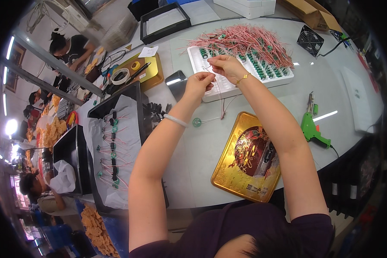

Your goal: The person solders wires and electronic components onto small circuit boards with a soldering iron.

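Over the front of a white foam tray (210,95), my left hand (199,87) and my right hand (228,69) are close together, both pinching thin wires (219,96). The wire ends between the fingertips are too small to make out. Below my hands the wires hang to the table, one lead reaching a small round green part (197,122). Behind my right hand, the tray carries rows of green components (266,71), topped by a big tangle of red and white wires (249,38). A phone-like dark slab (175,84) lies beside my left hand.
A gold tin (245,163) lies between my forearms. Right of it are a green glue gun (311,129) and a black fan (310,41). At left, a black tray (99,189) holds paper and wired parts, near loose black pieces (157,112). Other people work farther left.
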Available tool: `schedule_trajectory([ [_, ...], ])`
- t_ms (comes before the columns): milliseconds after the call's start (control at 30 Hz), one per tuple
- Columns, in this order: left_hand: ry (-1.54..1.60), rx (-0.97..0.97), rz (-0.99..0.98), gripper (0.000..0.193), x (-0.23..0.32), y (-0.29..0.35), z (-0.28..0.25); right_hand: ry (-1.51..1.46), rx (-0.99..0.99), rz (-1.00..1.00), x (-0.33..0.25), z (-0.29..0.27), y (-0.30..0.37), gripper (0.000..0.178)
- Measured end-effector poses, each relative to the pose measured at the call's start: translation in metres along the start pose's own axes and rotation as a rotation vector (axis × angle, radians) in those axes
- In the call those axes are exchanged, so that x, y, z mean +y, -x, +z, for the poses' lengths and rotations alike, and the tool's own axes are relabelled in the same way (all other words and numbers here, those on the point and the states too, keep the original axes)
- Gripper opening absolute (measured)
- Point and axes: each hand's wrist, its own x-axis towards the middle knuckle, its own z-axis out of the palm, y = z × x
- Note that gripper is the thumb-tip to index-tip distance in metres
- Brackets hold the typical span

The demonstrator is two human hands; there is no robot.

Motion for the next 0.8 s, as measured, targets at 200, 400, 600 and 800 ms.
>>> schedule_trajectory([
  [200,0.031,-0.022,-0.014,0.022,0.001,-0.002,-0.008,0.221,-0.055,-0.032,-0.003,-0.002,0.001,0.031],
  [400,0.049,-0.027,-0.049,0.018,0.0,-0.005,-0.011,0.395,0.031,-0.08,-0.006,-0.007,0.001,0.024],
  [600,0.161,-0.07,-0.117,0.022,0.008,-0.006,-0.012,0.379,0.002,-0.129,-0.003,-0.003,0.004,0.025],
  [800,0.279,-0.111,-0.079,0.018,0.008,-0.006,-0.012,0.415,-0.002,-0.119,-0.004,-0.003,0.006,0.024],
])
